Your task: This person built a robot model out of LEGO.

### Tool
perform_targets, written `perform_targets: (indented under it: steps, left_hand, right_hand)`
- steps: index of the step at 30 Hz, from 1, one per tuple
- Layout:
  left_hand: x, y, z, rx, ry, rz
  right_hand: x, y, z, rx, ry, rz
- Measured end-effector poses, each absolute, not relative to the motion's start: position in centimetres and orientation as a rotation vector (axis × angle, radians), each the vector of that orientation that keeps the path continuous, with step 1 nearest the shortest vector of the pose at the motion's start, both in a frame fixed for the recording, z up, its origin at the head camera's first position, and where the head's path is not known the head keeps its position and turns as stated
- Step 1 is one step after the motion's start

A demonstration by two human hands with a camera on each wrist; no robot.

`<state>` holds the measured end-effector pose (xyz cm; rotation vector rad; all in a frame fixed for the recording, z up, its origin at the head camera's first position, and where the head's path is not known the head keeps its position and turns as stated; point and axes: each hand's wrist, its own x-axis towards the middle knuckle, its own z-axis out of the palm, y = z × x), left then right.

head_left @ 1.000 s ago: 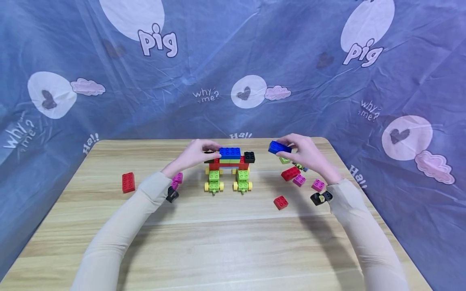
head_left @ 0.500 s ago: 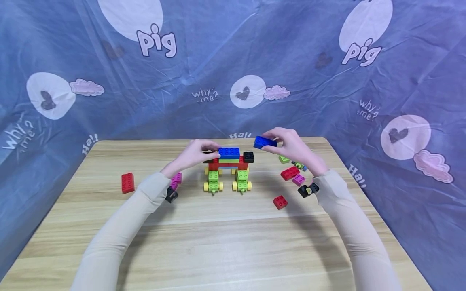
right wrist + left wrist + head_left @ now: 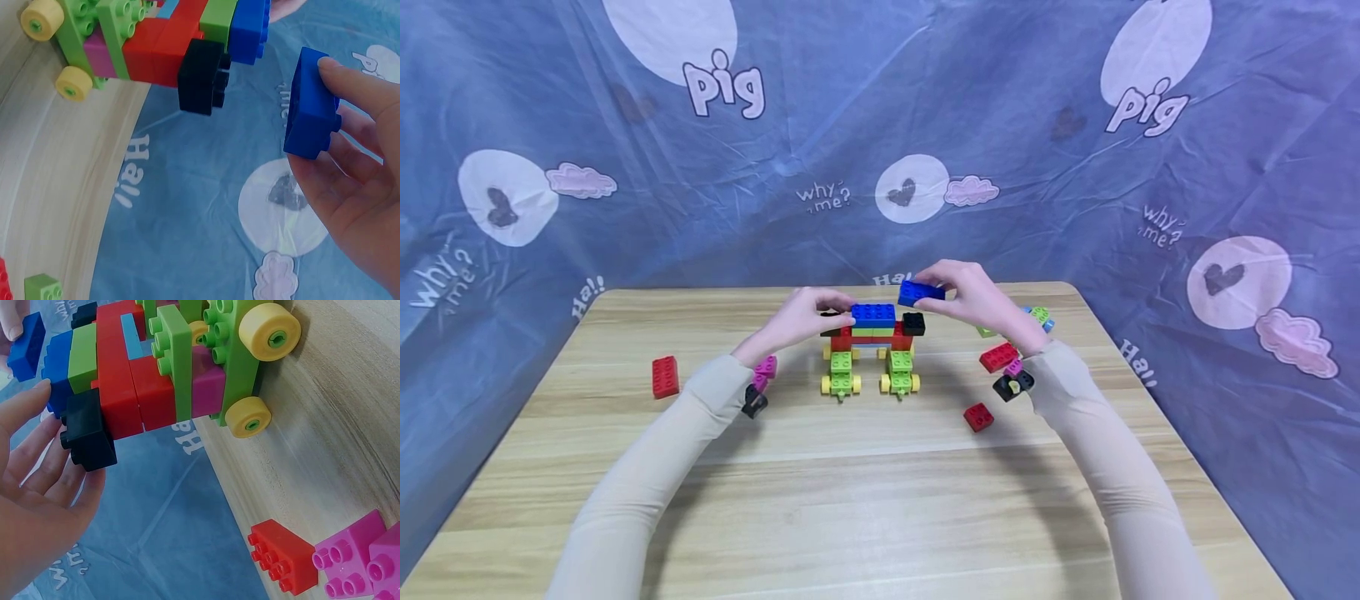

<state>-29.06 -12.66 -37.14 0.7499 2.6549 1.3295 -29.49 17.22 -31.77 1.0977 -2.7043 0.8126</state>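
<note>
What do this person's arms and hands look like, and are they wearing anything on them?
The left sleeve and right sleeve are long, plain and pale cream, fairly close-fitting, with soft creases, ending near the wrists. The left hand and right hand are bare: no gloves or rings show. I see no cables or printed markings.

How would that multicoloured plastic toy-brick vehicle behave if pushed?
The multicoloured plastic toy-brick vehicle would probably roll, given its round yellow wheels. A high push might tip it, since it stands tall above them. Hard shoves could perhaps separate it, as it's assembled from pieces.
</note>
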Motion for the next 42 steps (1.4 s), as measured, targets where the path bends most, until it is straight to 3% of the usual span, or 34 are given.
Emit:
perform_targets:
  steps: [42]
  left_hand:
    - [-29.3,-12.8,-37.5,0.797,2.664,1.376]
  right_hand:
    - [-30.8,11.2,-33.0,1.316,-2.63,0.8]
